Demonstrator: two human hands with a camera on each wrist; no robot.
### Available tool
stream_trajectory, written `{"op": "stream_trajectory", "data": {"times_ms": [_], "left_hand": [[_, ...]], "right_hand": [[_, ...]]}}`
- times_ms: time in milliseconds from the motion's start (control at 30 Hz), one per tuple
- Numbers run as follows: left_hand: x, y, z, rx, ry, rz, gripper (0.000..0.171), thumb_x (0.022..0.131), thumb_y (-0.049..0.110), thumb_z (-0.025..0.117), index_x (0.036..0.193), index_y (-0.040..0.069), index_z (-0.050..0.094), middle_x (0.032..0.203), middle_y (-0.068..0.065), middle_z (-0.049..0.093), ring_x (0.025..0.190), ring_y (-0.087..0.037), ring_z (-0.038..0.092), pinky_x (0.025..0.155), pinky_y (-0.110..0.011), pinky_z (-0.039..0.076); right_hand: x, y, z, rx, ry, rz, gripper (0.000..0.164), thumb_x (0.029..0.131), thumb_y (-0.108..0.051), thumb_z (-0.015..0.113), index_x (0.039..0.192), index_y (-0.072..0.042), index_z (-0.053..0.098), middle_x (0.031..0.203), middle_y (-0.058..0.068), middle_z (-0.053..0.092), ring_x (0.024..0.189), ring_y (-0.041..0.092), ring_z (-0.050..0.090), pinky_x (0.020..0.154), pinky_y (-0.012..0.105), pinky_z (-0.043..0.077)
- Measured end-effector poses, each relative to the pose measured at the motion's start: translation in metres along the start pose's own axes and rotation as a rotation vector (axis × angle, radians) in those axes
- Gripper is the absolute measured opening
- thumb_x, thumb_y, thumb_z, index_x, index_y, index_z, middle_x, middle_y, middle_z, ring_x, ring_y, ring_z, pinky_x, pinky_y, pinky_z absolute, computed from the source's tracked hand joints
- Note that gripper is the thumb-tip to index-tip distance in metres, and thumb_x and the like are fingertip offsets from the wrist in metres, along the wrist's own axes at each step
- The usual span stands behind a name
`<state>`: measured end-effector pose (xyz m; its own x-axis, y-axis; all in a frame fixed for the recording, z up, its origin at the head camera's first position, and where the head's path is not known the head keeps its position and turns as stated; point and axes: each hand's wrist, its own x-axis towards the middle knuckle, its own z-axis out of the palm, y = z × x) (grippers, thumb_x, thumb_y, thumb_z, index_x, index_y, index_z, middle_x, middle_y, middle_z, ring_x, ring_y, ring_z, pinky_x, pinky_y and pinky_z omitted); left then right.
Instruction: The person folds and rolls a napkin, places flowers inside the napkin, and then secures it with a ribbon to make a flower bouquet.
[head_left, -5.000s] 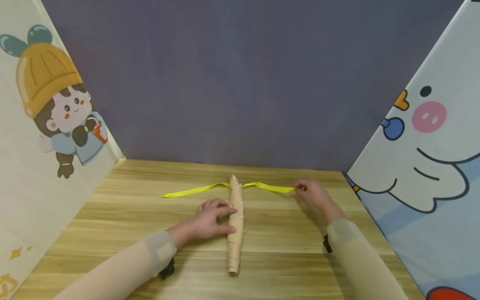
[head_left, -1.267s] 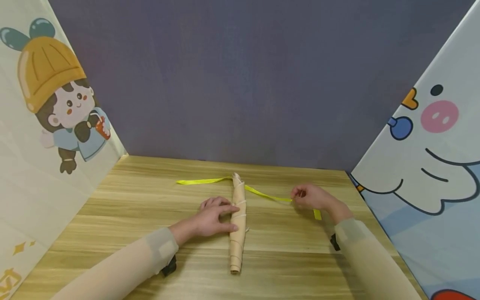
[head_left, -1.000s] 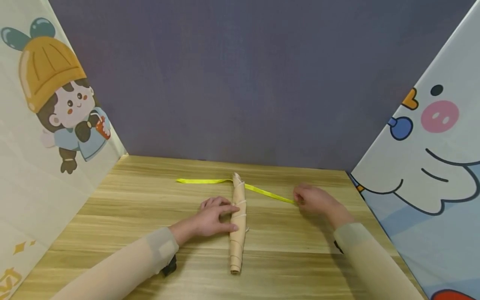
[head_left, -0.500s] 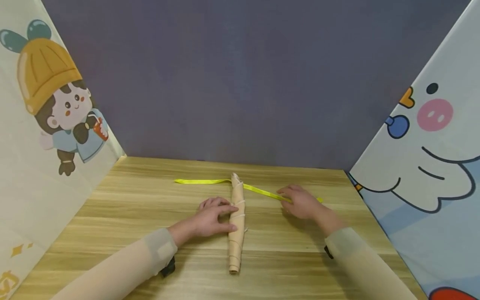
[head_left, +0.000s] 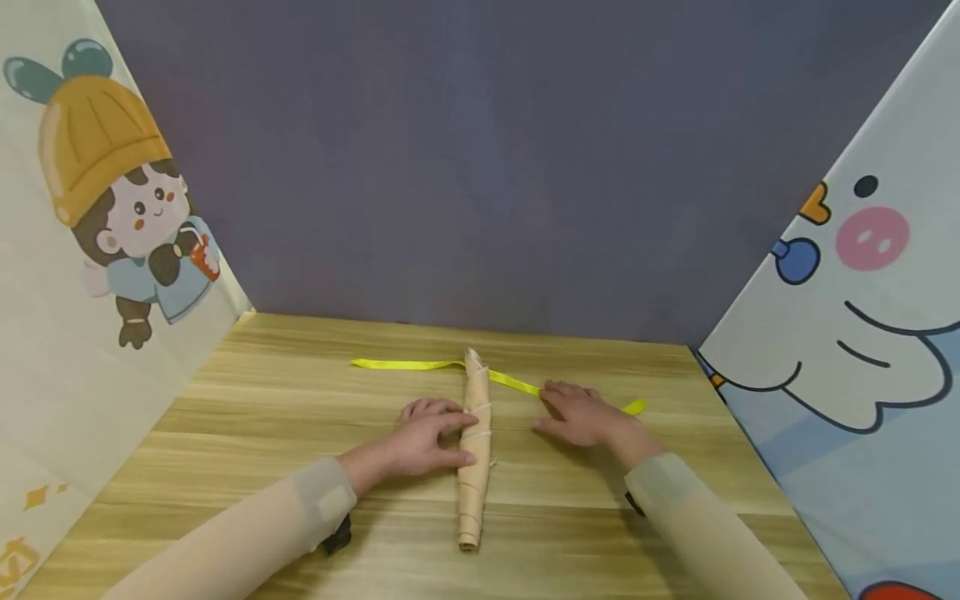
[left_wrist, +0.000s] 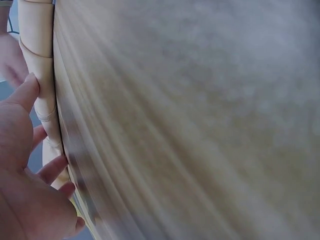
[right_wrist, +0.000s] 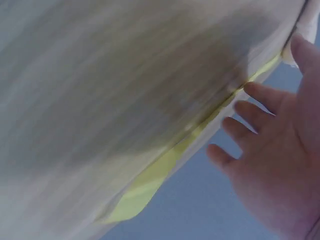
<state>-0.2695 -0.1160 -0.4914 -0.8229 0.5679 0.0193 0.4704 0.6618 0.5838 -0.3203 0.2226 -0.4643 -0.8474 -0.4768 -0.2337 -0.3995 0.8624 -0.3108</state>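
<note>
A beige sheet rolled into a long tapered roll (head_left: 474, 467) lies lengthwise on the table, with thin pale cord around it. My left hand (head_left: 416, 437) rests beside it, thumb and index fingertip on its left side. In the left wrist view, the thumb lies against the roll (left_wrist: 40, 75). A yellow ribbon (head_left: 401, 364) runs crosswise beneath the roll's far end, extending to both sides. My right hand (head_left: 581, 414) is spread over the ribbon's right part, hiding a stretch of it. The right wrist view shows its relaxed fingers alongside the ribbon (right_wrist: 150, 185), gripping nothing.
The wooden tabletop (head_left: 300, 425) meets a grey-purple back panel (head_left: 480, 167). Side panels with cartoon prints stand at left (head_left: 45, 333) and right (head_left: 900, 100).
My right hand, pinching the ribbon's right part earlier, has let go and moved left toward the roll. The ribbon's right part now slopes nearer me. My left hand stays at the roll.
</note>
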Motion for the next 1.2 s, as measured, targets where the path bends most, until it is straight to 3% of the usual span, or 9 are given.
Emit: {"op": "stream_trajectory", "data": {"times_ms": [133, 333, 533, 633, 767, 933, 1067, 1133, 1200], "left_hand": [[-0.001, -0.001, -0.003, 0.000, 0.002, -0.001, 0.069, 0.098, 0.063, 0.075, 0.155, 0.026, 0.063, 0.160, -0.014, 0.055, 0.150, -0.043, 0.041, 0.121, -0.074, 0.023], [0.001, -0.006, 0.005, 0.004, 0.005, -0.014, 0.068, 0.098, 0.061, 0.075, 0.156, 0.029, 0.062, 0.162, -0.013, 0.052, 0.152, -0.041, 0.039, 0.121, -0.073, 0.026], [0.001, 0.004, 0.002, 0.018, -0.038, -0.029, 0.067, 0.101, 0.061, 0.072, 0.159, 0.029, 0.059, 0.166, -0.017, 0.046, 0.155, -0.044, 0.036, 0.122, -0.072, 0.027], [-0.001, 0.005, 0.001, 0.014, -0.022, -0.012, 0.068, 0.101, 0.063, 0.071, 0.158, 0.028, 0.060, 0.165, -0.019, 0.047, 0.153, -0.044, 0.038, 0.120, -0.072, 0.027], [-0.001, 0.006, 0.001, 0.015, -0.003, 0.001, 0.069, 0.100, 0.064, 0.071, 0.157, 0.027, 0.061, 0.163, -0.020, 0.048, 0.152, -0.045, 0.039, 0.118, -0.074, 0.028], [-0.001, 0.007, -0.001, 0.006, -0.021, -0.017, 0.068, 0.100, 0.062, 0.073, 0.157, 0.027, 0.061, 0.167, -0.017, 0.046, 0.156, -0.043, 0.035, 0.122, -0.074, 0.023], [-0.001, 0.002, 0.004, 0.023, 0.013, 0.010, 0.069, 0.099, 0.069, 0.069, 0.157, 0.032, 0.061, 0.164, -0.018, 0.048, 0.152, -0.043, 0.038, 0.119, -0.073, 0.025], [-0.001, 0.001, 0.004, 0.024, 0.024, 0.018, 0.070, 0.099, 0.071, 0.068, 0.157, 0.032, 0.061, 0.162, -0.020, 0.048, 0.151, -0.045, 0.039, 0.119, -0.073, 0.025], [-0.002, 0.001, 0.003, 0.028, 0.023, 0.013, 0.072, 0.098, 0.070, 0.069, 0.158, 0.031, 0.059, 0.163, -0.021, 0.048, 0.152, -0.045, 0.038, 0.120, -0.073, 0.024]], "right_hand": [[0.021, -0.023, -0.005, 0.054, 0.082, -0.062, 0.066, 0.116, -0.050, 0.049, 0.171, -0.015, 0.040, 0.180, 0.021, 0.027, 0.167, 0.047, 0.024, 0.132, 0.074, 0.016], [0.069, -0.073, -0.001, 0.075, 0.127, -0.120, 0.059, 0.118, -0.048, 0.043, 0.171, -0.024, 0.040, 0.184, 0.017, 0.017, 0.170, 0.043, 0.017, 0.132, 0.074, 0.012], [0.103, -0.096, 0.006, -0.053, 0.137, -0.064, 0.054, 0.118, -0.043, 0.041, 0.169, -0.027, 0.045, 0.186, 0.014, 0.011, 0.171, 0.043, 0.012, 0.135, 0.069, 0.013], [0.112, -0.099, 0.010, -0.139, 0.119, -0.034, 0.052, 0.119, -0.044, 0.037, 0.169, -0.031, 0.046, 0.187, 0.011, 0.008, 0.172, 0.042, 0.009, 0.136, 0.067, 0.011], [0.115, -0.102, 0.011, -0.182, 0.097, -0.030, 0.049, 0.118, -0.043, 0.034, 0.164, -0.038, 0.051, 0.187, 0.006, 0.008, 0.172, 0.040, 0.007, 0.137, 0.067, 0.006], [0.110, -0.105, 0.006, -0.077, 0.089, -0.117, 0.052, 0.117, -0.039, 0.033, 0.163, -0.033, 0.055, 0.186, 0.008, 0.013, 0.173, 0.038, 0.006, 0.135, 0.070, 0.002], [0.097, -0.097, 0.001, 0.075, 0.227, -0.111, 0.053, 0.116, -0.031, 0.038, 0.165, -0.017, 0.050, 0.180, 0.017, 0.030, 0.168, 0.041, 0.024, 0.134, 0.070, 0.013], [0.085, -0.087, -0.001, 0.104, 0.313, -0.050, 0.052, 0.115, -0.027, 0.043, 0.164, -0.011, 0.051, 0.174, 0.019, 0.041, 0.163, 0.041, 0.036, 0.133, 0.067, 0.022], [0.071, -0.077, -0.001, 0.082, 0.341, 0.018, 0.052, 0.114, -0.025, 0.046, 0.163, -0.009, 0.051, 0.169, 0.019, 0.048, 0.159, 0.042, 0.043, 0.132, 0.064, 0.029]]}}
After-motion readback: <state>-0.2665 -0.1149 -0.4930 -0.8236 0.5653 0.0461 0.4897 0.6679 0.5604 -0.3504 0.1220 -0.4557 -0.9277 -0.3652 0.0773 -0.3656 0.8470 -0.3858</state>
